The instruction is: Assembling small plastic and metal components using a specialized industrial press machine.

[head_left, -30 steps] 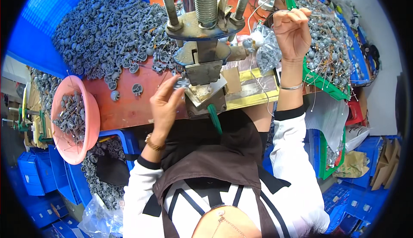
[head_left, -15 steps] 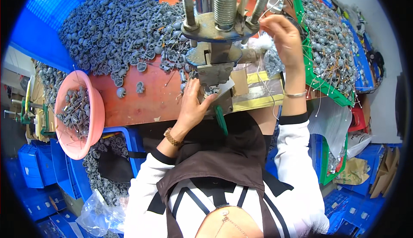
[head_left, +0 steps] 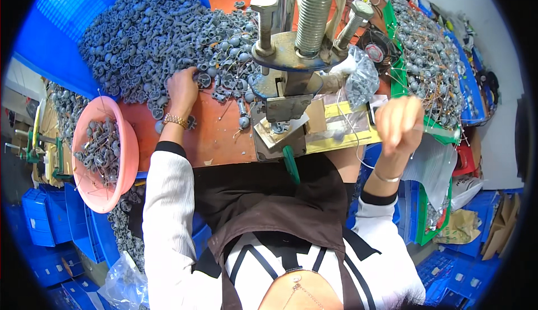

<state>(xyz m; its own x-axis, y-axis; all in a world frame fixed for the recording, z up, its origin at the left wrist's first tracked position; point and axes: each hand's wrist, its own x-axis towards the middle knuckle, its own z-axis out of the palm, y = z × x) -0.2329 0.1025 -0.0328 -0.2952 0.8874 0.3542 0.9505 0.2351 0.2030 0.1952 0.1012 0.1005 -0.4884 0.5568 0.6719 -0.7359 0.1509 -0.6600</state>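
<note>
Packaging around the metal press (head_left: 291, 58)
Clear crumpled plastic bag (head_left: 361, 77) just right of the press; a second clear bag (head_left: 124, 285) far below-left.

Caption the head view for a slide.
Left hand reaches into grey parts pile; right hand raised, fisted, beside the press.

Two hands show: the left hand (head_left: 182, 88) and the right hand (head_left: 399, 124), with one bracelet (head_left: 176, 120) on the left wrist. One metal press (head_left: 291, 74) stands on the desk (head_left: 216, 136), carrying one coiled spring (head_left: 312, 14) and two upright bolts (head_left: 264, 18). One pink bowl (head_left: 124, 153) holds grey parts. The heap of grey parts (head_left: 151, 35) is too many to count. One green tray (head_left: 400, 72) holds wired pieces.
</note>
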